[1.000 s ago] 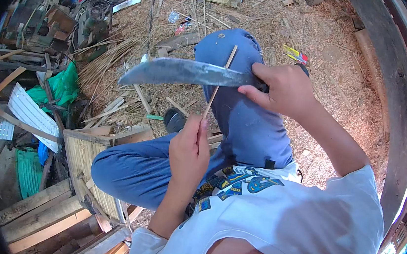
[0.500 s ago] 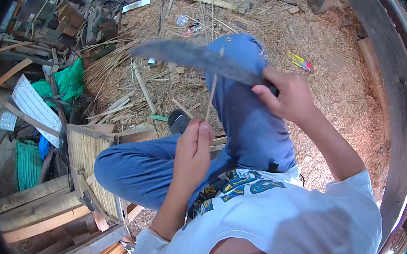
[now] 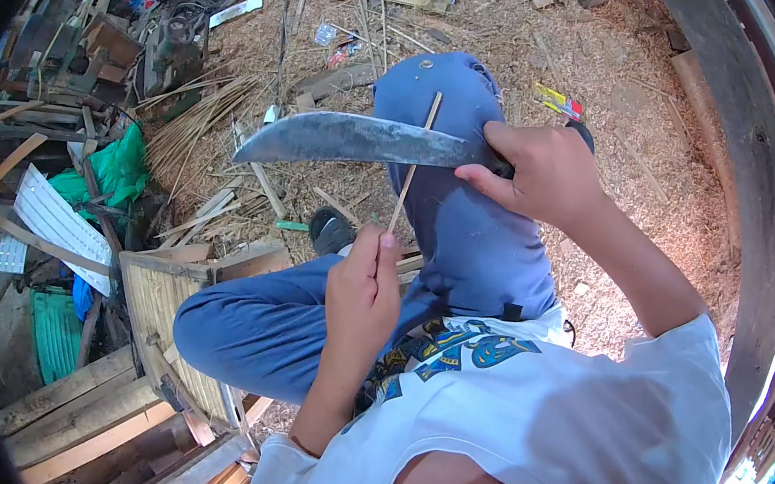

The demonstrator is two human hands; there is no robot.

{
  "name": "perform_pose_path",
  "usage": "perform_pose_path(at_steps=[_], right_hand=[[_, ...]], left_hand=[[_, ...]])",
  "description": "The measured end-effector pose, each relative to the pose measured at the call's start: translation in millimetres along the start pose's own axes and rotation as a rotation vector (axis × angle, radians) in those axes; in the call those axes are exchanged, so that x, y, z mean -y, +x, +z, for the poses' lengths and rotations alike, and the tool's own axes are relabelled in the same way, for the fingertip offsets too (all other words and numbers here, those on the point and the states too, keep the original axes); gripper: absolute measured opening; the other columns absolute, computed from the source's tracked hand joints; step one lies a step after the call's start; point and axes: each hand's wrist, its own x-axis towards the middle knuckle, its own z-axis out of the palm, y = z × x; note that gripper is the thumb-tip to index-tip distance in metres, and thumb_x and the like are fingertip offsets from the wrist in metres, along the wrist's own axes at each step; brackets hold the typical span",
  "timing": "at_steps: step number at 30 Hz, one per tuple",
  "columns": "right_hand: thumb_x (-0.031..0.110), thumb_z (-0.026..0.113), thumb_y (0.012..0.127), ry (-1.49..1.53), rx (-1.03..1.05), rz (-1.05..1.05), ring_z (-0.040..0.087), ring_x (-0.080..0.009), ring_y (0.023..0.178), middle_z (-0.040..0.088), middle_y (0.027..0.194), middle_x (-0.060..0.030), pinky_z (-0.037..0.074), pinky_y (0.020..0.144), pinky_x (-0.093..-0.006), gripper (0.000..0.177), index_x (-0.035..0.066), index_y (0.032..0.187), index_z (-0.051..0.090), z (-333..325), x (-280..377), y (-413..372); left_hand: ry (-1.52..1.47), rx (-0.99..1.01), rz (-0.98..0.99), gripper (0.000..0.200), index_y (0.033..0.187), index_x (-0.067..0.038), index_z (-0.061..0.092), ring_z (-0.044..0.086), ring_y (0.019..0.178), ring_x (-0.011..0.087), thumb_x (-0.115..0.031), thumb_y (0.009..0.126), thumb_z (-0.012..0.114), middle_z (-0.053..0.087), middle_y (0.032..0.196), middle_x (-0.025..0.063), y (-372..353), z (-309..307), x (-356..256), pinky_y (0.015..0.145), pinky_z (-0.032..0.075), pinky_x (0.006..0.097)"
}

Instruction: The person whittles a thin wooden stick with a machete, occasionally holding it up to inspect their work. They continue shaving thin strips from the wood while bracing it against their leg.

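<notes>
My right hand [image 3: 546, 174] is wrapped round the dark handle of a large machete [image 3: 351, 139], whose broad grey blade points left and lies across a thin wooden stick. My left hand [image 3: 364, 282] pinches the lower end of that stick [image 3: 404, 196], which slants up past the blade. Part of the stick is hidden behind the blade, and its top end shows above it. Both things are over my raised knee in blue trousers [image 3: 446, 88].
Thin split sticks [image 3: 197, 123] lie on the shavings-covered ground. A wooden box [image 3: 172, 314] stands by my bent leg, with boards [image 3: 87, 409] below it. Green plastic [image 3: 117, 166] and scrap are at left. A yellow-and-red packet [image 3: 558, 101] lies beyond my right hand.
The machete blade has turned from a blurred, slanting position to a clearer, nearly level one, slightly lower against the stick. More of the stick's top shows above it. The view has shifted slightly.
</notes>
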Motion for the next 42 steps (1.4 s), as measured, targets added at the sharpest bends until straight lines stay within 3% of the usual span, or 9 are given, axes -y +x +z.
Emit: perform_pose_path(at_steps=[3, 6, 9, 16, 22, 25, 28, 34, 42], right_hand=[[0.061, 0.063, 0.092, 0.037, -0.084, 0.07, 0.066, -0.0374, 0.057, 0.063, 0.059, -0.0138, 0.052, 0.053, -0.048, 0.053, 0.01, 0.078, 0.061, 6.8, -8.6, -2.6], [0.057, 0.064, 0.093, 0.128, -0.128, 0.107, 0.066, -0.0395, 0.061, 0.064, 0.063, -0.0148, 0.052, 0.056, -0.0495, 0.05, 0.009, 0.08, 0.062, 15.6, -18.1, -5.7], [0.053, 0.065, 0.094, 0.213, -0.119, 0.101, 0.066, -0.0414, 0.065, 0.064, 0.066, -0.0173, 0.051, 0.058, -0.0505, 0.046, 0.009, 0.082, 0.061, 15.0, -13.0, -6.9], [0.059, 0.064, 0.093, 0.045, -0.025, -0.049, 0.066, -0.0368, 0.057, 0.062, 0.061, -0.014, 0.051, 0.052, -0.0471, 0.051, 0.009, 0.083, 0.059, 1.0, 2.5, -10.0], [0.063, 0.062, 0.093, 0.001, 0.005, -0.05, 0.065, -0.0364, 0.054, 0.062, 0.057, -0.0139, 0.05, 0.051, -0.0473, 0.056, 0.009, 0.078, 0.059, -3.0, 0.5, -3.0], [0.063, 0.061, 0.093, 0.016, -0.008, 0.007, 0.065, -0.038, 0.055, 0.062, 0.058, -0.0151, 0.051, 0.052, -0.0485, 0.056, 0.009, 0.078, 0.06, 2.8, -5.4, -0.7], [0.061, 0.061, 0.093, 0.037, -0.032, 0.085, 0.065, -0.0397, 0.058, 0.063, 0.06, -0.0163, 0.052, 0.055, -0.0498, 0.054, 0.009, 0.079, 0.061, 2.9, -8.3, -0.2], [0.057, 0.063, 0.095, 0.161, -0.096, 0.062, 0.065, -0.0418, 0.062, 0.063, 0.064, -0.0174, 0.05, 0.057, -0.0502, 0.051, 0.008, 0.081, 0.06, 10.4, -20.8, -4.4], [0.064, 0.061, 0.093, -0.006, 0.063, -0.036, 0.067, -0.0374, 0.058, 0.063, 0.06, -0.0154, 0.052, 0.053, -0.0476, 0.057, 0.008, 0.082, 0.058, -5.8, 4.7, -6.3]], left_hand=[[0.069, 0.042, -0.085, 0.024, 0.091, -0.001, 0.054, 0.058, 0.055, 0.0309, -0.017, 0.108, 0.049, 0.053, 0.065, 0.0183, -31.3, -14.9, 11.7, 0.053, 0.041, 0.0398], [-0.134, 0.005, -0.242, 0.03, 0.088, -0.005, 0.053, 0.037, 0.061, 0.0034, -0.023, 0.111, 0.046, 0.044, 0.069, -0.0041, -56.1, -22.5, 25.3, 0.052, 0.029, 0.0231], [-0.287, 0.028, -0.189, 0.028, 0.09, -0.007, 0.054, 0.037, 0.061, 0.0008, -0.023, 0.112, 0.046, 0.046, 0.073, -0.0071, -39.4, -21.2, 21.1, 0.051, 0.027, 0.02], [-0.513, 0.123, -0.133, 0.031, 0.09, -0.007, 0.055, 0.036, 0.06, 0.0006, -0.027, 0.112, 0.046, 0.045, 0.073, -0.0065, 13.4, 16.9, 19.5, 0.051, 0.028, 0.0199], [-0.387, 0.085, -0.081, 0.031, 0.09, -0.006, 0.055, 0.036, 0.06, 0.0017, -0.026, 0.112, 0.046, 0.042, 0.069, -0.0061, 19.0, 18.2, 8.9, 0.052, 0.029, 0.0216], [-0.197, 0.022, -0.014, 0.034, 0.088, -0.003, 0.054, 0.044, 0.062, 0.0098, -0.025, 0.111, 0.044, 0.048, 0.069, 0.0021, 12.7, 14.9, 9.9, 0.057, 0.037, 0.0299], [-0.122, 0.076, -0.104, 0.033, 0.088, -0.002, 0.054, 0.044, 0.061, 0.0089, -0.024, 0.111, 0.045, 0.049, 0.069, 0.0017, -11.5, -4.3, 8.1, 0.056, 0.036, 0.0298], [-0.41, 0.108, -0.318, 0.033, 0.086, -0.003, 0.053, 0.041, 0.062, 0.0066, -0.023, 0.111, 0.045, 0.045, 0.068, -0.0012, -39.9, -25.0, 27.7, 0.055, 0.034, 0.0268], [-0.489, 0.169, -0.206, 0.034, 0.086, -0.004, 0.053, 0.042, 0.065, 0.0067, -0.024, 0.111, 0.044, 0.045, 0.07, -0.002, 22.6, 15.6, 11.1, 0.058, 0.036, 0.0271]])
